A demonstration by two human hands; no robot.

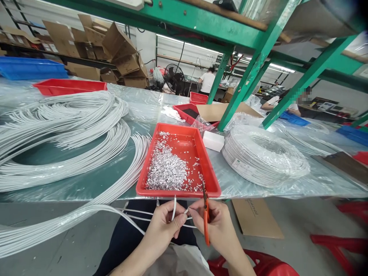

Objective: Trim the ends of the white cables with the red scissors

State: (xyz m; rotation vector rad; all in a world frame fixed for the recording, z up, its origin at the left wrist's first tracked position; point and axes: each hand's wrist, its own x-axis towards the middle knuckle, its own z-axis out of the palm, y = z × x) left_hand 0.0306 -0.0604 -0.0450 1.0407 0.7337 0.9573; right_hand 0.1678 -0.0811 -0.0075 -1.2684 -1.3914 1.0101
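In front of my lap, my left hand (164, 223) is closed around a thin white cable (174, 208); one stretch of it sticks up past the fingers. A short white end (186, 211) shows between the two hands' fingertips. My right hand (219, 220) has thumb and forefinger pinched at that end, while orange-handled scissors (206, 224) hang on the same hand, blades pointing up. Just beyond both hands, a red tray (211, 168) holds a heap of small shiny metal pieces (166, 168). What lies inside the pinch is too small to make out.
Bundles of white cable (115, 172) cover the table's left side and droop over its edge. At the right lies a wrapped cable coil (264, 155), near a white box (213, 140). Green posts (244, 84) rise behind. A red stool (267, 264) stands below; other people sit farther back.
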